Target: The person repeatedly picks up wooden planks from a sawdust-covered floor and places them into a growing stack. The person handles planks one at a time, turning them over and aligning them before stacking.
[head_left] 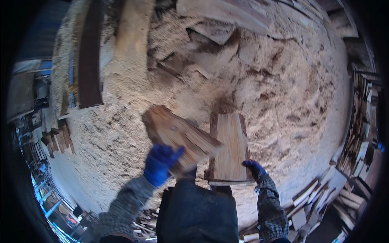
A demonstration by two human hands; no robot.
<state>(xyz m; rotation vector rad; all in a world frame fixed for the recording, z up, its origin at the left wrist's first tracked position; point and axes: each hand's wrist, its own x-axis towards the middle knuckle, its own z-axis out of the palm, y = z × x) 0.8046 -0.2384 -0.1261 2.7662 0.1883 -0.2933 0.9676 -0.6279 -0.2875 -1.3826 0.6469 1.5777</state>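
Observation:
My left hand (160, 164), in a blue glove, grips the near left edge of a rough wooden slab (178, 133) with dark bark along its sides. The slab lies at a slant and is slightly blurred. Close to its right end is a second, shorter board (230, 148) with pale grain and bark edges, pointing straight away from me. My right hand (255, 168), also blue-gloved, holds that board's near right corner; most of its fingers are hidden beside the edge. The slab's right end overlaps or nearly meets the board's left side; I cannot tell which.
Sawdust (291, 113) covers the ground ahead. A long dark plank (90, 56) lies at the far left, with a few short wood blocks (58, 137) nearer. Stacked split wood (360, 133) lines the right side, and loose offcuts (312, 202) lie at the lower right.

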